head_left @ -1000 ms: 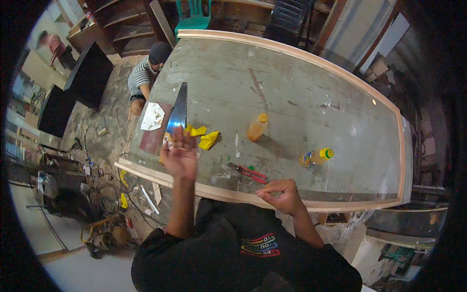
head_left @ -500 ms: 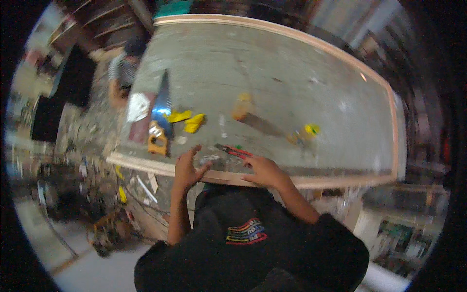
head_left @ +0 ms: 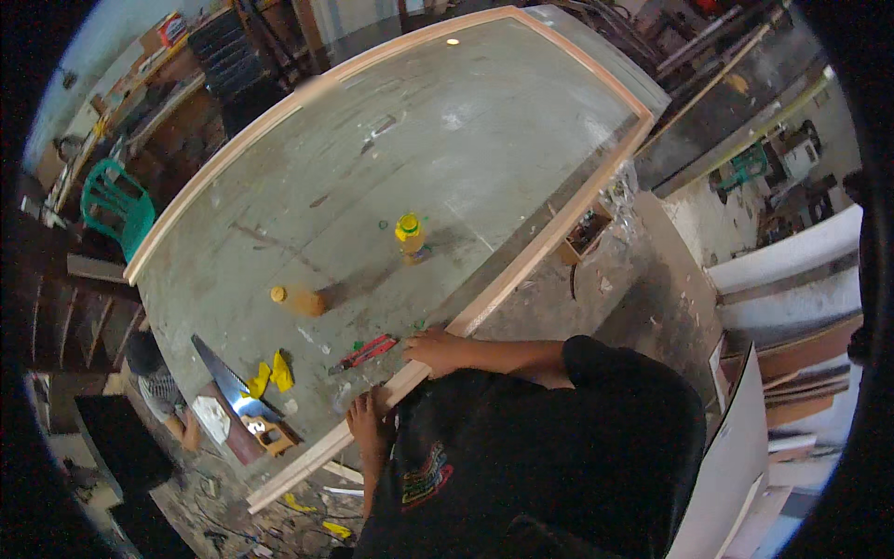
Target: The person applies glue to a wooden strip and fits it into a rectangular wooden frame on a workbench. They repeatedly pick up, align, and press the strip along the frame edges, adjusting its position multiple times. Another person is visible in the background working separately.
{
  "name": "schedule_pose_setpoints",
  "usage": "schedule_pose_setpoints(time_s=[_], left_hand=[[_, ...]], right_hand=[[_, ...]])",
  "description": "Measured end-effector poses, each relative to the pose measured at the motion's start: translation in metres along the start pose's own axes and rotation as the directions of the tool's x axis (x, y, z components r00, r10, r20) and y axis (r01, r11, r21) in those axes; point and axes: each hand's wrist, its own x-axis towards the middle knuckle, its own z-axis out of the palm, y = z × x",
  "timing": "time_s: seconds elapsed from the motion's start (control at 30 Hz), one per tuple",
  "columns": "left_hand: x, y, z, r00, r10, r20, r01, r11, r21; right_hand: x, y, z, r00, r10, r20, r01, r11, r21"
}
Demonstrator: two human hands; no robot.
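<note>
A long pale wooden strip (head_left: 408, 380) runs along the near edge of the grey-green table (head_left: 335, 205). Over this strip my left hand (head_left: 367, 424) curls its fingers. Farther right, my right hand (head_left: 436, 351) grips the same strip, its fingertips reaching over the inner side. Just beyond my hands lies a red-handled tool (head_left: 369, 351) that looks like pliers. To the left, a handsaw (head_left: 233, 384) with a wooden handle rests near crumpled yellow pieces (head_left: 279, 371) and a white piece (head_left: 212, 419).
A bottle of orange-brown stuff (head_left: 303, 300) and a yellow-capped bottle (head_left: 410, 233) stand on the table. Another wooden strip (head_left: 223, 168) borders the far side. A person (head_left: 160, 391) crouches beyond the left end. A green chair (head_left: 116, 205) stands at the far left.
My view has swung to the right, so the table appears turned. Both hands, raised with spread fingers before, have come down and closed over the near strip.
</note>
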Motion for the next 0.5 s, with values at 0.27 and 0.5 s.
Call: schedule_pose_setpoints(time_s=[0.27, 0.5], left_hand=[[0.005, -0.033, 0.027, 0.997, 0.073, 0.005, -0.073, 0.997, 0.018], [0.000, -0.042, 0.033, 0.964, 0.204, -0.168, -0.208, 0.978, -0.003]], right_hand=[[-0.006, 0.008, 0.028, 0.993, 0.007, -0.121, 0.007, 0.993, 0.116], [-0.011, 0.006, 0.037, 0.961, -0.020, -0.275, 0.015, 1.000, -0.020]])
